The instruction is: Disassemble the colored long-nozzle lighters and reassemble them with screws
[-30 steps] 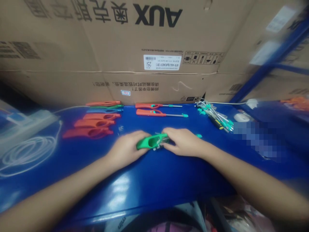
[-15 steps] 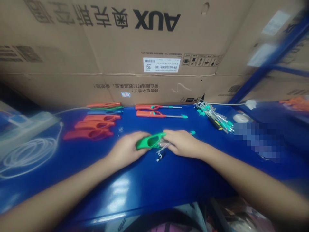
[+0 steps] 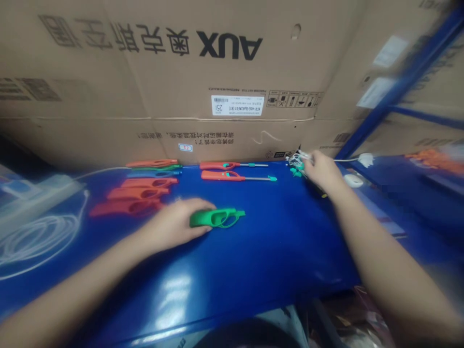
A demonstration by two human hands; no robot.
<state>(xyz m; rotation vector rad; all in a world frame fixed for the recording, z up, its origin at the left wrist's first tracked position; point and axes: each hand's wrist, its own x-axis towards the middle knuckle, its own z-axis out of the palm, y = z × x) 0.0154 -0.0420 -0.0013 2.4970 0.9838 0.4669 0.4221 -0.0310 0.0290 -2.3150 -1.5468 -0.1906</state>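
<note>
My left hand is closed around the rear of a green lighter casing. Its looped trigger opening and narrow tip point right, and the two shell halves look slightly parted at the front. At the far right, my right hand reaches onto a pile of metal lighter rods with teal parts and thin white wires. The fingers curl over the pile, partly hidden. Two red lighters with metal rods lie between the hands, farther back. Left of them is a row of orange, green and blue casings.
A large cardboard box stands along the back of the blue table. Coiled white cable and a power strip lie at left. At right are a white round object, a blue metal post and orange pieces.
My right hand has left the green casing and moved right and back to the rod pile. The rod with wires is gone from the casing's front. My left hand still holds the casing, shifted slightly left.
</note>
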